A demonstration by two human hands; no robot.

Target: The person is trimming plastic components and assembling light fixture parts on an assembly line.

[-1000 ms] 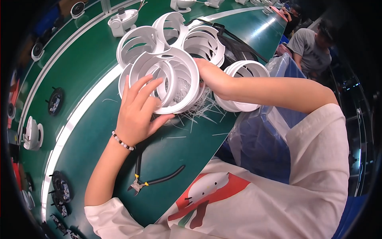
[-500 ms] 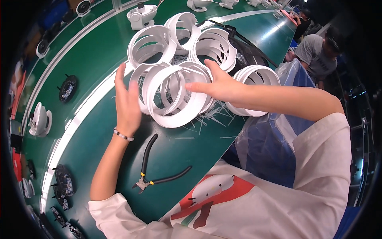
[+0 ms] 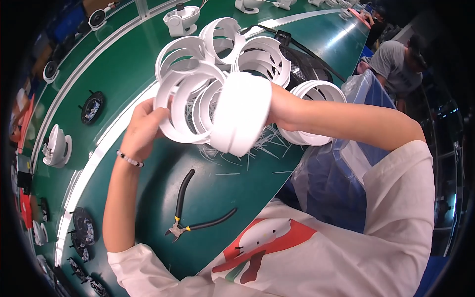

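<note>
My left hand (image 3: 143,126) is closed on the left rim of a white plastic ring (image 3: 184,134), its thumb in front and its fingers partly hidden behind the wall. A second white ring (image 3: 242,111) is tilted on edge, its smooth outer wall facing me. My right hand (image 3: 284,109) grips this ring from the right; its fingers are hidden by it. More white rings (image 3: 262,42) stand in stacks just behind, on the green table (image 3: 148,198). Thin white plastic scraps (image 3: 267,143) lie beneath. Black-handled side cutters (image 3: 181,199) lie spread apart near my left forearm.
A blue bin (image 3: 331,183) lined with clear plastic stands at the table's right edge. Another ring stack (image 3: 321,91) sits beside my right forearm. White device housings (image 3: 182,20) and round black parts (image 3: 92,107) line the far side. A person in grey (image 3: 396,64) works at far right.
My left hand has closed on a ring's rim. My right hand has taken the front ring and turned it on edge, moving it slightly right.
</note>
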